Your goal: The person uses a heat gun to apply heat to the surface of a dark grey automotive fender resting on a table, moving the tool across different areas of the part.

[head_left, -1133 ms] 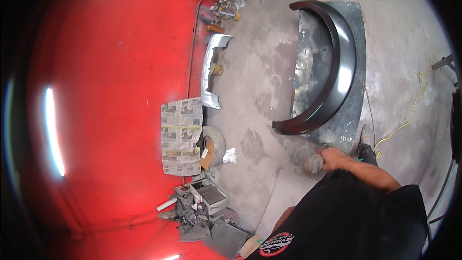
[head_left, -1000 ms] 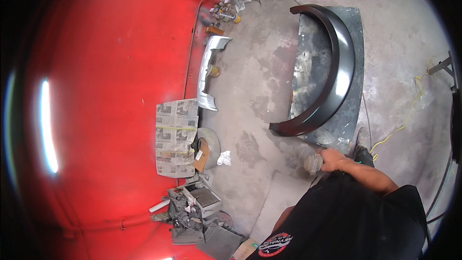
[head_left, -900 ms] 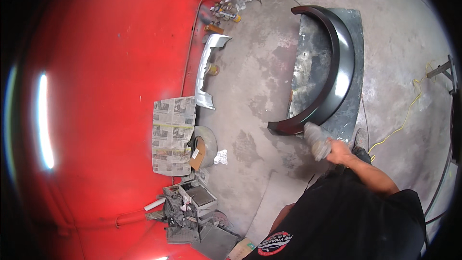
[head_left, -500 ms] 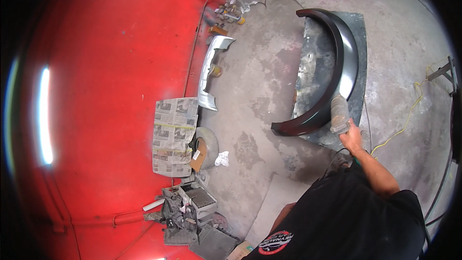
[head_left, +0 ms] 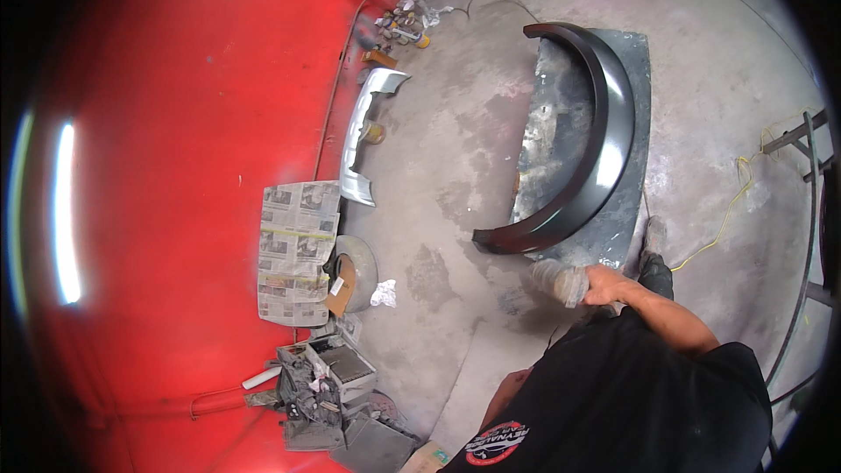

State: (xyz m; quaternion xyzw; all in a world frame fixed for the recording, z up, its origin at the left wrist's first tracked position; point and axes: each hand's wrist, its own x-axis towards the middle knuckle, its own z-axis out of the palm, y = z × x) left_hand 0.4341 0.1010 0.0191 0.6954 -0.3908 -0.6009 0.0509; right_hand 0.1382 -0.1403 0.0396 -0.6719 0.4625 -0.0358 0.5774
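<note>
My right hand [head_left: 606, 285] is closed around a pale grey can [head_left: 561, 281], blurred by motion, which it holds out to the left at waist height. The can is just below the near tip of a glossy black curved fender [head_left: 604, 149]. This fender lies on a grey sheet [head_left: 638, 61] on the concrete floor. My left hand is hidden; only a bit of that arm [head_left: 506, 396] shows beside my black shirt. My shoe [head_left: 653, 236] stands at the sheet's near corner.
A silver bumper piece [head_left: 359, 131] leans at the foot of the red wall [head_left: 175, 123]. Newspaper [head_left: 296, 250] is taped to the wall beside a round disc [head_left: 355, 273]. Cluttered boxes [head_left: 320, 385] sit below, cans [head_left: 407, 22] far off. A yellow cord [head_left: 727, 210] and metal stand [head_left: 810, 175] are right.
My right hand lifted the can to the fender's near end about half a second ago. It has now dropped back down and to the left, below the fender's tip.
</note>
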